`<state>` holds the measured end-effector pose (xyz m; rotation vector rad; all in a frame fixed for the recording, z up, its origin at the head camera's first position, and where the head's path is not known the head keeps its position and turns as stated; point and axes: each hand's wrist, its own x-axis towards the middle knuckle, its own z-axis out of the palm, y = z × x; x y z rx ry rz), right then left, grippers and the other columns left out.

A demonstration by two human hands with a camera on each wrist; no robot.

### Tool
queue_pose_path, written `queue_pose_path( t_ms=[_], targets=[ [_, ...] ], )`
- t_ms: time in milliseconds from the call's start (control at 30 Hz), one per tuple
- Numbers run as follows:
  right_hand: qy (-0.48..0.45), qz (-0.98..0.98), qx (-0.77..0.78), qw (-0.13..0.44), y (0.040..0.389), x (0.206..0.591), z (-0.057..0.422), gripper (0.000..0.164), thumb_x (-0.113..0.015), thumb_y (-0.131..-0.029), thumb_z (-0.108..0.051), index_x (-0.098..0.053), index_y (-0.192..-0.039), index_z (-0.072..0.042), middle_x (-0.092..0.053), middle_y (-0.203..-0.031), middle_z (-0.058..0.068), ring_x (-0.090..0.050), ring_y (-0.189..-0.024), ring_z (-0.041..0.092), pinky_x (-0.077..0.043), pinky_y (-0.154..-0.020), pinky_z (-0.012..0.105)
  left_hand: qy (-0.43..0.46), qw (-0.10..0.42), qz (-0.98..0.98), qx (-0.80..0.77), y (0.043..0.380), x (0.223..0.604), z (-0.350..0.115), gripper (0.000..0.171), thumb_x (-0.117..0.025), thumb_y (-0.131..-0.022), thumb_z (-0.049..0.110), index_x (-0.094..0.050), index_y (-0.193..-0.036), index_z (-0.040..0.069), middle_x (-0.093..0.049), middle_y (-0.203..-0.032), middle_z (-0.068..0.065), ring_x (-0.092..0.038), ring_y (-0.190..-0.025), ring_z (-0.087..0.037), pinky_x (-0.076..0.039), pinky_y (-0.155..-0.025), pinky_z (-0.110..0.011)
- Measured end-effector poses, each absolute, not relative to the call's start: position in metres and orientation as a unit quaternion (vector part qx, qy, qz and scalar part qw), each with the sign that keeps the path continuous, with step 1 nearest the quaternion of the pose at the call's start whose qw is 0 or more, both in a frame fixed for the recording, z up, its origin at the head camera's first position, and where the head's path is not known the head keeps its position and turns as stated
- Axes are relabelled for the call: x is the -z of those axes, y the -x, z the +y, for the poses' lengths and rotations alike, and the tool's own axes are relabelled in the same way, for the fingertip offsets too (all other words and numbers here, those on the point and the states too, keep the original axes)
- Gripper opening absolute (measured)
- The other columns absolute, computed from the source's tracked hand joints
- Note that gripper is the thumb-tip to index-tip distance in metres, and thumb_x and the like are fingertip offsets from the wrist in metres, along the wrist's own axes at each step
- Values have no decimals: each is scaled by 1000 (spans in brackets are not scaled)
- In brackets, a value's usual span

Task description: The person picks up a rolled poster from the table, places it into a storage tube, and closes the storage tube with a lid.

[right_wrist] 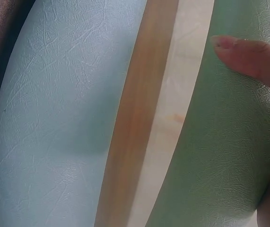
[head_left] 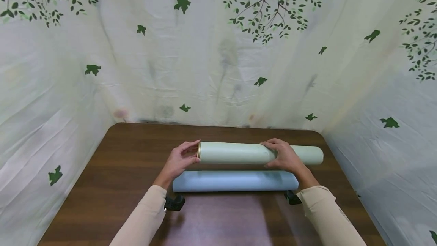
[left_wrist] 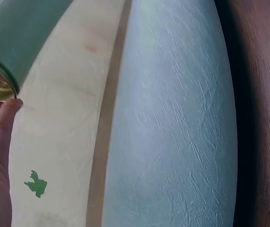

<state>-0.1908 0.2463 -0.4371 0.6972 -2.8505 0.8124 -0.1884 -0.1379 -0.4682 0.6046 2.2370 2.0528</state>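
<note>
A pale green tube (head_left: 232,153) with a textured surface lies level across the view, raised above the table in the left wrist view. My left hand (head_left: 177,161) holds its gold-rimmed left end, thumb at the near side of the rim. That end looks hollow in the left wrist view, where the gold rim (left_wrist: 0,92) shows. My right hand (head_left: 284,157) grips the tube right of its middle, the thumb (right_wrist: 241,54) pressed along the green surface. Nearer to me, a light blue tube-shaped roll (head_left: 235,181) lies on the table, parallel to the green one and untouched by either hand.
The brown wooden table (head_left: 136,151) has rounded far corners. White cloth (head_left: 205,67) printed with green leaves and branches hangs behind it and on both sides. Dark wrist cameras (head_left: 175,202) sit under both wrists, near the blue roll.
</note>
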Motion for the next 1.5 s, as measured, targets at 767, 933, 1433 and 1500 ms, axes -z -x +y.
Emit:
queue_pose_path(
  t_ms=[767, 933, 1433, 1500],
  targets=[
    [-229, -930, -284, 52, 191, 438, 243, 74, -93, -56, -10, -65, -124, -3, -61, -107, 10, -57, -99, 31, -49, -78, 46, -175, -3, 713, -679, 184, 475, -132, 62, -74, -76, 0, -52, -135, -3, -56, -122, -22, -54, -119, -36, -49, -91, -32],
    [-228, -931, -281, 50, 191, 440, 244, 75, -94, -55, -10, -65, -124, -2, -61, -105, 8, -57, -98, 29, -49, -79, 44, -173, 6, 715, -677, 183, 476, -131, 63, -74, -77, 2, -52, -136, -2, -56, -123, -24, -55, -120, -35, -50, -90, -31],
    [-228, -934, -269, 60, 193, 437, 246, 76, -94, -54, -9, -65, -123, -2, -61, -105, 10, -55, -99, 31, -48, -80, 46, -178, 27, 708, -683, 184, 473, -127, 64, -73, -79, -4, -47, -138, -5, -50, -123, -25, -49, -124, -38, -45, -97, -34],
    [-224, -935, -270, 53, 193, 437, 247, 76, -93, -55, -8, -64, -124, -1, -60, -106, 10, -55, -100, 32, -48, -81, 47, -181, 28, 706, -684, 183, 474, -126, 64, -72, -80, -5, -46, -138, -6, -50, -123, -26, -48, -125, -40, -45, -98, -35]
  ],
)
